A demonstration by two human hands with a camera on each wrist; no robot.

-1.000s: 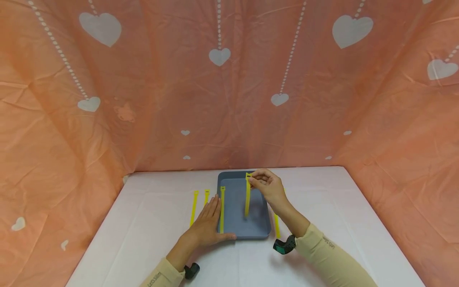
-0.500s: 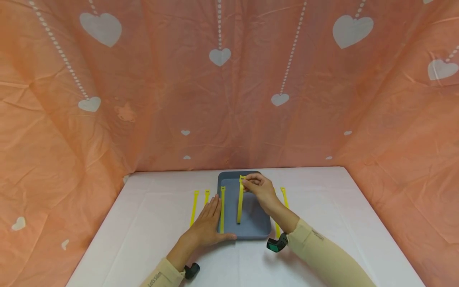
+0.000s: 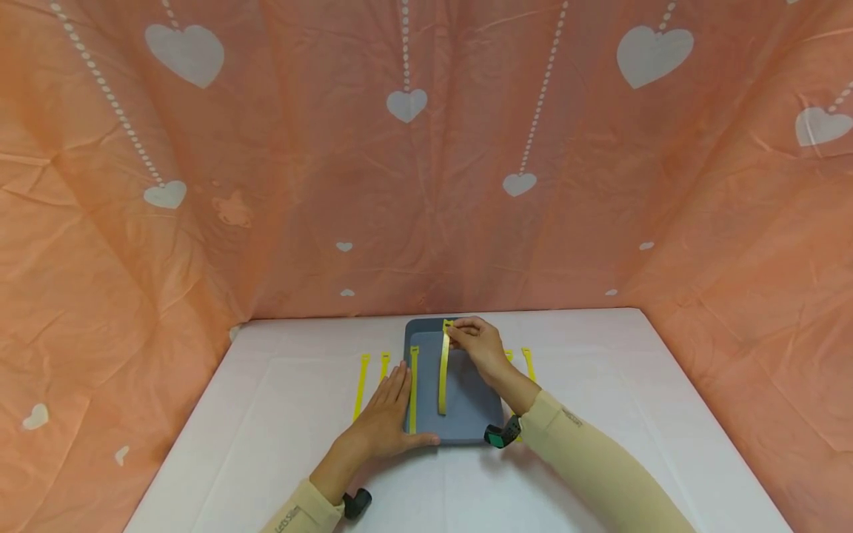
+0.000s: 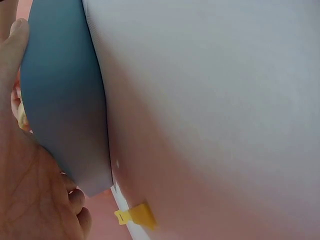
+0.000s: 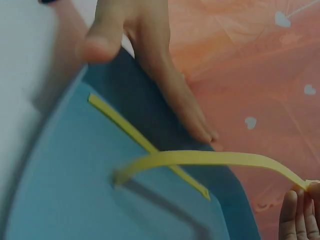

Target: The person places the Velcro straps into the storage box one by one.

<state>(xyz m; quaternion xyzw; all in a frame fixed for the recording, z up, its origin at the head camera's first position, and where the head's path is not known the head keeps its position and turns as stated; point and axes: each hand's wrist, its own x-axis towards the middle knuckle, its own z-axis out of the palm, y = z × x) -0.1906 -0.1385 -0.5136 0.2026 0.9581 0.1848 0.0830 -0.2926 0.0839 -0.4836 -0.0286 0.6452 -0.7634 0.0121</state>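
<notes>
My right hand (image 3: 481, 351) pinches the slotted head of a yellow cable tie (image 3: 443, 377) between thumb and fingers. The strip hangs over a blue-grey tray (image 3: 476, 414), and in the right wrist view its lower end seems to meet the tray floor. Another yellow cable tie (image 3: 414, 392) lies lengthwise in the tray along its left side. My left hand (image 3: 383, 422) rests against the tray's left wall, fingers straight and thumb along the near edge. In the left wrist view, the palm (image 4: 35, 185) is beside the tray's outer wall (image 4: 65, 95).
Left of the tray, two cable ties (image 3: 361, 385) lie on the white table (image 3: 266, 444), one partly behind my left hand. More cable ties (image 3: 529, 363) lie to the right, partly covered by my right arm. A pink curtain (image 3: 426, 222) with hearts closes off the back and sides.
My right hand has moved left with the hanging cable tie, then slightly further left and up. The cable ties right of the tray show more at their heads. My left hand has stayed still.
</notes>
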